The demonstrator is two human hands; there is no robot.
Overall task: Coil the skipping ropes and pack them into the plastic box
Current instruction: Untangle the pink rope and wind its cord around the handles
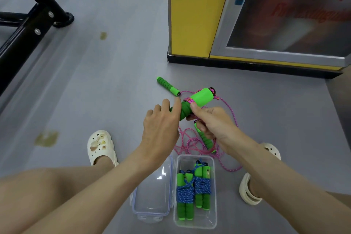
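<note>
The green foam skipping-rope handle with the fat cylinder head (201,98) is up off the floor, between your two hands, with a few turns of pink cord (190,100) wound round its neck. Your right hand (214,125) has the grip on it: thumb and fingers pinch the ribbed foam just below the cylinder. Your left hand (161,123) is at the foam's tail end, its fingers fairly straight and laid over the tip, a loose grip that touches rather than wraps.

A second green foam handle (206,139) slants down under your right hand; I cannot tell whether that hand holds it or it lies on the floor. The rest of the loose pink rope (191,143) lies in slack loops on the grey floor (95,81) below your hands and trails off to the right. A third green handle (168,86) lies on the floor just beyond your left fingertips.

Nearest you, the clear plastic box (214,195) stands open, its hinged clear lid (152,195) flat on the floor to its left. Inside are two bundles of green handles bound in blue rope (185,194), side by side and touching.

Your white clogs (101,146) flank the box. A yellow cabinet (190,15) stands beyond, a black metal frame (28,24) at the far left.
</note>
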